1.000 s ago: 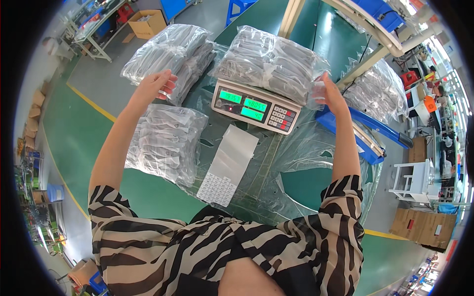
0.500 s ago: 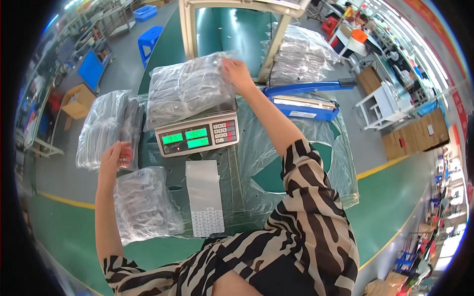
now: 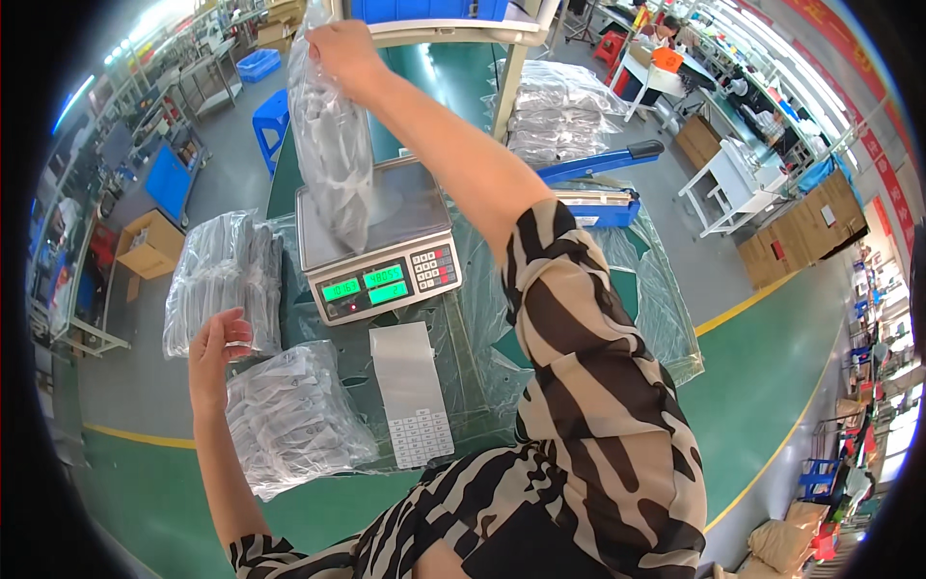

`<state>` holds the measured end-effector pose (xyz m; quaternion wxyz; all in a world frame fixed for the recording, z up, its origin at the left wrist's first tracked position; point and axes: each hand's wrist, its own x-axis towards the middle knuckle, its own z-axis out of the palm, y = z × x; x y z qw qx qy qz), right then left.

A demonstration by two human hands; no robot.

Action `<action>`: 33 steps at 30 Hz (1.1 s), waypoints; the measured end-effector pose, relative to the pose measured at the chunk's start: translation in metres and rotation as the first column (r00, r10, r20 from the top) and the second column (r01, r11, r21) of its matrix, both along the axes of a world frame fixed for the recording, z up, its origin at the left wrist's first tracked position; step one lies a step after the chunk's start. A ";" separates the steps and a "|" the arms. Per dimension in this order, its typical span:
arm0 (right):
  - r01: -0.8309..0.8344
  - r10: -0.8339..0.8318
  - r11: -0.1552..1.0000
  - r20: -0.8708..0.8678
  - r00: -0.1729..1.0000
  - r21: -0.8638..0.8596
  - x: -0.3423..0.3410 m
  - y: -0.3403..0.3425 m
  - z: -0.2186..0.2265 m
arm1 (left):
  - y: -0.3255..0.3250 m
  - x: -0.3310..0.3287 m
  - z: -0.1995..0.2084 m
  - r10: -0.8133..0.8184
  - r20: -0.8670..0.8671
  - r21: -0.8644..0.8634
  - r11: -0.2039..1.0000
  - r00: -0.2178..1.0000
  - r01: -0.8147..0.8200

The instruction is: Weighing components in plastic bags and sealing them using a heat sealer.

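My right hand (image 3: 349, 58) grips the top of a clear plastic bag packed with grey items (image 3: 333, 159). The bag stands nearly on edge over the left part of the digital scale (image 3: 400, 203), its lower end at or just above the metal pan. My left hand (image 3: 220, 349) holds nothing, its fingers loosely curled and slightly apart. It hovers between two piles of similar packed bags: a taller stack (image 3: 217, 280) to the left of the scale and a nearer bag (image 3: 294, 415). A white sheet of labels (image 3: 410, 376) lies in front of the scale.
A blue-armed sealer (image 3: 603, 193) sits right of the scale. More packed bags (image 3: 564, 106) are stacked behind it, beside a cream frame (image 3: 453, 37) with a blue bin (image 3: 424, 10). Loose plastic film (image 3: 646, 299) covers the table's right side. A person works far right.
My right hand has moved left and away, tipping the bag from lying flat on the scale to nearly upright. The scale's pan is uncovered and its display has changed. My left hand stays near the stack.
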<state>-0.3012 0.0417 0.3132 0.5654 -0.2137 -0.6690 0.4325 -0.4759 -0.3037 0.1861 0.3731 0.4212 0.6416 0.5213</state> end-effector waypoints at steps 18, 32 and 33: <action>-0.440 0.326 0.893 0.541 0.775 0.092 0.367 -0.103 -0.038 | 0.095 0.338 0.111 -0.024 -0.878 0.345 0.658 0.477 0.669; -0.663 0.417 0.721 0.636 0.649 0.203 0.533 -0.121 -0.085 | 0.156 0.475 0.065 -0.204 -0.973 -0.189 0.463 -0.103 0.866; -0.664 0.404 0.715 0.646 0.648 0.218 0.537 -0.117 -0.083 | 0.160 0.472 0.067 -0.162 -0.977 -0.201 0.483 -0.139 0.852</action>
